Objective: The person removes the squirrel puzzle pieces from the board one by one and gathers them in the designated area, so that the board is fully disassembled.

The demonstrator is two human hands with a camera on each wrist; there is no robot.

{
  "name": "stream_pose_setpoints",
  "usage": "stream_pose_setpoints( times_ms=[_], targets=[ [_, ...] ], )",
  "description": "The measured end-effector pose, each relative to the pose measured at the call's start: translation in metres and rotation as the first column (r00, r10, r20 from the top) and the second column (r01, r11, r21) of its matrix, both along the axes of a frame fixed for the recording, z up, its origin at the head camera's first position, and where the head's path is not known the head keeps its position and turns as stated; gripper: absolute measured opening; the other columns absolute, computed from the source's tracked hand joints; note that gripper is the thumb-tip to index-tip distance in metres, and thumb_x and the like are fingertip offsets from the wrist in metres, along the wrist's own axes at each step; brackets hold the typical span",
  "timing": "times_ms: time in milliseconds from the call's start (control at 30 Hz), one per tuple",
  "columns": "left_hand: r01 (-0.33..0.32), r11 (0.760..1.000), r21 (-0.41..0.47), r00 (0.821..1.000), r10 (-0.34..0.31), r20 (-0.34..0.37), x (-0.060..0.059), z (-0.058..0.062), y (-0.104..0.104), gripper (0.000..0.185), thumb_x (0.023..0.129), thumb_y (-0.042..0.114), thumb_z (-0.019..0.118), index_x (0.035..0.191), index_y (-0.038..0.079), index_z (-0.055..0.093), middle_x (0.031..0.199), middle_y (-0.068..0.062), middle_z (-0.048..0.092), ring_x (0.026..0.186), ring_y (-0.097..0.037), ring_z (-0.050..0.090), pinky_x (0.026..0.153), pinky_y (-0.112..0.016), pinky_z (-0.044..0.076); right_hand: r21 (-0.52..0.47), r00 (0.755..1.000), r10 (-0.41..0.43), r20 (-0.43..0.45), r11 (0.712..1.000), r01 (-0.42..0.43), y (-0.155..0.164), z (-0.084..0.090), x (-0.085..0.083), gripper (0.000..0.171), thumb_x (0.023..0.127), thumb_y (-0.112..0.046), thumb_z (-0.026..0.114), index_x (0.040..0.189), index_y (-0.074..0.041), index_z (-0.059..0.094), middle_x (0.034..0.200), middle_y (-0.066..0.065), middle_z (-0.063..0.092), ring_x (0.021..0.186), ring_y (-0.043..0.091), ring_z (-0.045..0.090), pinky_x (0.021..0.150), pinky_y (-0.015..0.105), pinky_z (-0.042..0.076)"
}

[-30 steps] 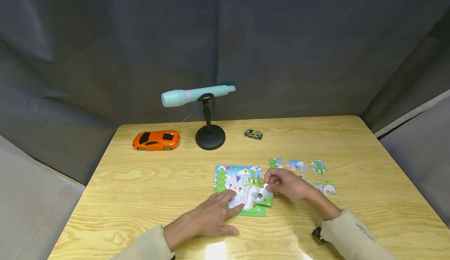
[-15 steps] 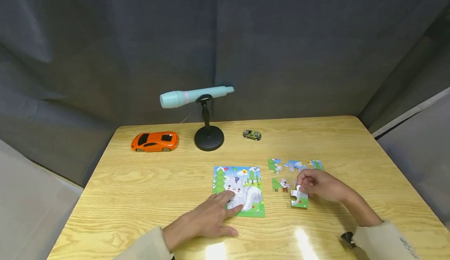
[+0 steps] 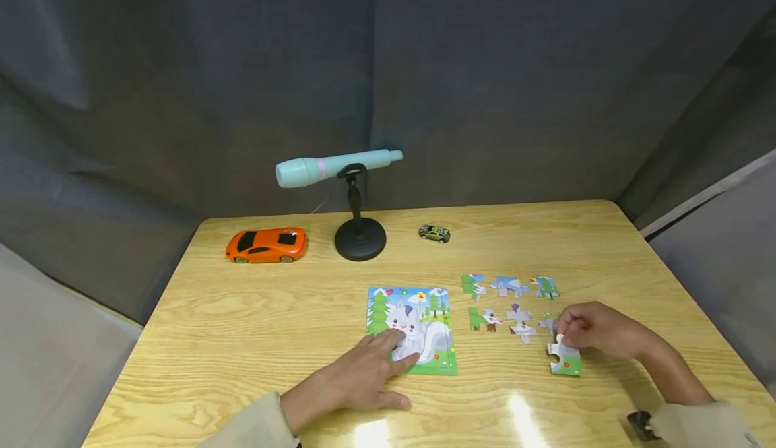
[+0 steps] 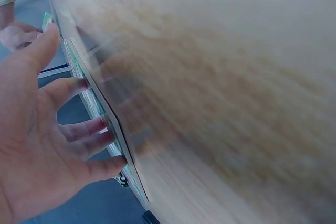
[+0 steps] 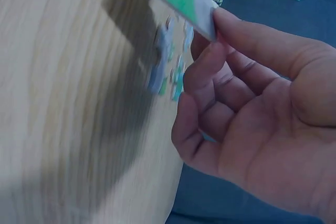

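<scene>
In the head view a square picture board (image 3: pixel 435 303) showing a white squirrel lies flat on the table. My left hand (image 3: pixel 364 377) rests on its lower left part, fingers spread; the left wrist view shows those fingertips on the board's edge. Off to the right, my right hand (image 3: pixel 600 332) pinches a jigsaw piece (image 3: pixel 568 364) with green, white and a red dot. Thumb and forefinger hold it by one edge, tilted over the table in the right wrist view (image 5: pixel 184 1). Loose jigsaw pieces lie in two rows beside it, among them a green tree piece (image 3: pixel 472 285) and a squirrel-face piece (image 3: pixel 521 327).
Toward the back of the wooden table (image 3: pixel 261 320) stand an orange toy car (image 3: pixel 268 244), a light blue toy microphone (image 3: pixel 351 163) on a black stand (image 3: pixel 360 238), and a small green toy car (image 3: pixel 434 234). A dark curtain (image 3: pixel 485 84) hangs behind.
My right hand has carried the pinched jigsaw piece rightward, from over the picture board to the right end of the loose pieces. The left hand has stayed on the board.
</scene>
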State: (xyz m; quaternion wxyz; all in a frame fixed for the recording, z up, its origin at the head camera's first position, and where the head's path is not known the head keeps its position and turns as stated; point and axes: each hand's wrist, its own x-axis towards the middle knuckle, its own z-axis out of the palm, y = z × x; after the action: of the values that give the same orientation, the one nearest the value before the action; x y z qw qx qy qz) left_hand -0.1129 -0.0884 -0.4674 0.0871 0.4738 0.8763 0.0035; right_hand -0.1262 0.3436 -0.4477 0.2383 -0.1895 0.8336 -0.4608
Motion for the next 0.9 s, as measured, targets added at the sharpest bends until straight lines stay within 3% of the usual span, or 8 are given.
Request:
stream_pose_setpoints(
  times_ms=[267,500,600,800,900],
  targets=[
    [0.000,1.000,0.002,1.000,0.000,-0.006,-0.001,-0.002,-0.001,0.071,0.089,0.065,0.042,0.146,0.023,0.039,0.147,-0.016,0.036,0.138,-0.025,0.033,0.107,-0.043,0.037,0.032,0.999,-0.031,0.018,0.999,0.031,0.007,-0.006,0.003,0.015,0.090,-0.001,0.058,0.094,0.013,0.055,0.074,-0.005,0.054,0.065,0.000,0.047,0.056,0.023,0.043],
    [0.006,1.000,0.006,1.000,-0.006,-0.008,0.000,-0.001,-0.001,0.070,0.089,0.064,0.042,0.146,0.023,0.040,0.147,-0.015,0.036,0.138,-0.025,0.034,0.106,-0.044,0.038,0.141,0.993,-0.109,-0.047,0.983,0.115,0.006,-0.008,0.008,0.013,0.086,-0.005,0.064,0.089,0.007,0.059,0.071,-0.006,0.049,0.062,0.000,0.043,0.054,0.022,0.038],
    [0.005,1.000,0.003,1.000,-0.004,-0.013,0.000,-0.001,-0.001,0.070,0.089,0.064,0.043,0.145,0.023,0.040,0.147,-0.015,0.037,0.137,-0.024,0.034,0.106,-0.044,0.038,0.204,0.987,-0.147,-0.070,0.966,0.158,0.004,-0.009,0.009,0.010,0.084,-0.006,0.066,0.087,0.003,0.062,0.069,-0.005,0.046,0.060,0.001,0.041,0.053,0.022,0.036],
    [-0.004,1.000,-0.002,1.000,0.004,0.004,-0.001,0.000,0.000,0.070,0.089,0.064,0.043,0.146,0.024,0.039,0.148,-0.015,0.036,0.138,-0.025,0.033,0.107,-0.044,0.037,0.380,0.971,-0.206,-0.123,0.894,0.238,0.001,-0.011,0.008,0.004,0.082,-0.009,0.069,0.082,-0.007,0.066,0.069,-0.001,0.048,0.062,0.005,0.039,0.056,0.022,0.034],
    [-0.005,1.000,-0.002,1.000,0.005,0.013,-0.001,0.000,-0.001,0.071,0.089,0.065,0.043,0.146,0.024,0.038,0.148,-0.015,0.035,0.139,-0.026,0.033,0.107,-0.045,0.037,0.393,0.968,-0.208,-0.139,0.886,0.246,-0.001,-0.008,0.008,0.002,0.084,-0.009,0.068,0.083,-0.007,0.067,0.071,-0.001,0.053,0.062,0.005,0.040,0.057,0.022,0.035]
  ],
)
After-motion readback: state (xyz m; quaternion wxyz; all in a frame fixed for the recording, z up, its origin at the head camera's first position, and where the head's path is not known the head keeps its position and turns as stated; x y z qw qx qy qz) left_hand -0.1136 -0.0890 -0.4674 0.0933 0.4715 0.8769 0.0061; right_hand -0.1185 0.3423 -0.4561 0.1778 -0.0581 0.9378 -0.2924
